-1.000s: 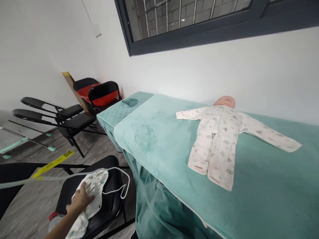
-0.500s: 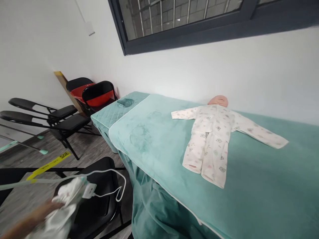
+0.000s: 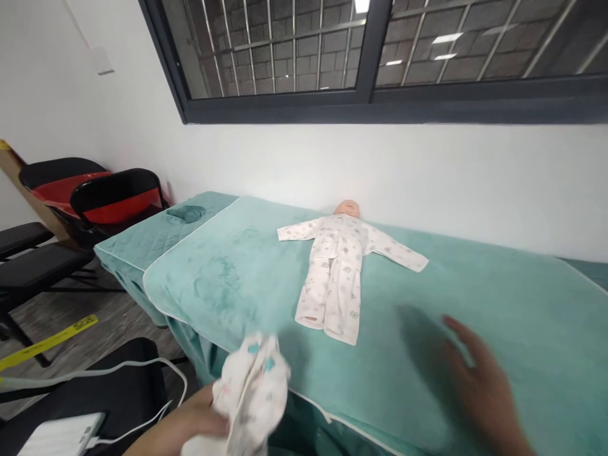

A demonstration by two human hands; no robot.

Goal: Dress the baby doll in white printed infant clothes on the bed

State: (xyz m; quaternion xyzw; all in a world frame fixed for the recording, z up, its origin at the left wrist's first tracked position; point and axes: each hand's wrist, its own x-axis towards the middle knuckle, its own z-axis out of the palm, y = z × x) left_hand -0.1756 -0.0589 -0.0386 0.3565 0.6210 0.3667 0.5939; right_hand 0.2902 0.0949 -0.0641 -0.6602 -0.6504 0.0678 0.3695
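Observation:
My left hand (image 3: 204,415) is closed on a bunched white cloth (image 3: 251,386) with teal spots and faint pink marks. It is held up over the front edge of the bed; folds and blur hide its exact kind. My right hand (image 3: 484,386), smeared by motion, hovers above the bed on the right with its fingers apart, holding nothing. Between and beyond my hands, a baby doll (image 3: 348,208) lies on its back near the wall. It wears a white printed baby outfit (image 3: 335,253), sleeves spread out sideways and legs pointing toward me.
A green cover (image 3: 228,272) lies over the bed, which has a face hole (image 3: 187,214) at its left end. A black chair (image 3: 128,373) bearing a white power bank (image 3: 64,434) with a cable stands front left. Folding chairs (image 3: 114,196) stand behind. A barred window (image 3: 285,57) is above.
The view has swung right. My left hand has brought the white cloth from above the black chair to the bed's front edge. My right hand has come into view over the bed.

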